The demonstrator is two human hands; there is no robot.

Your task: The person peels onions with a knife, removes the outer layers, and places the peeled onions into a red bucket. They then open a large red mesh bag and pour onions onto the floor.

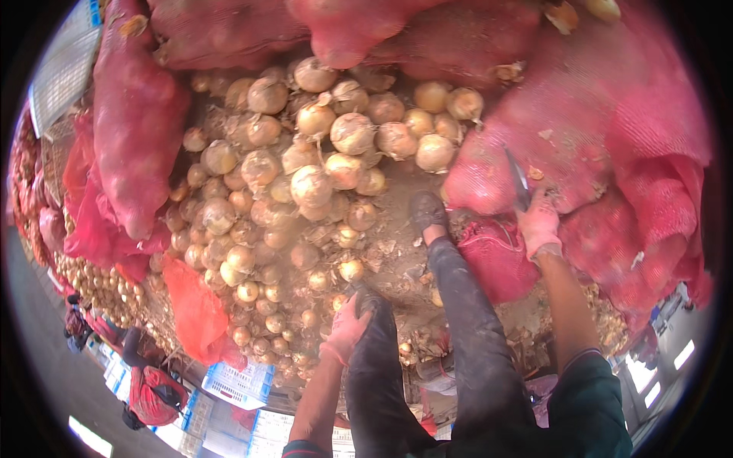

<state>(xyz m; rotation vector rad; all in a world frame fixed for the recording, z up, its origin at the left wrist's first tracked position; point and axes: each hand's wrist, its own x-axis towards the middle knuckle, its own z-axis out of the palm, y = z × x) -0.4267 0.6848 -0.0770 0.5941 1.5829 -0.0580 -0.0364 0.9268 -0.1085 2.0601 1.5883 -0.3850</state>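
A pink work glove covers my left hand, which rests by my left knee or shin, its thumb and fingers apart, with nothing seen in it. My right hand, gloved in pink too, grips a knife whose blade points up and away, over a full red mesh sack. Loose yellow onions lie in a broad heap ahead of me and to the left, many with dry roots and peeling skins. Between my right leg and right forearm lies a smaller red mesh bag.
Filled red mesh sacks line the far side, and another stands on the left. An orange-red mesh bag lies near a blue and white plastic crate. A person in red is at the lower left. Onion skins litter the floor.
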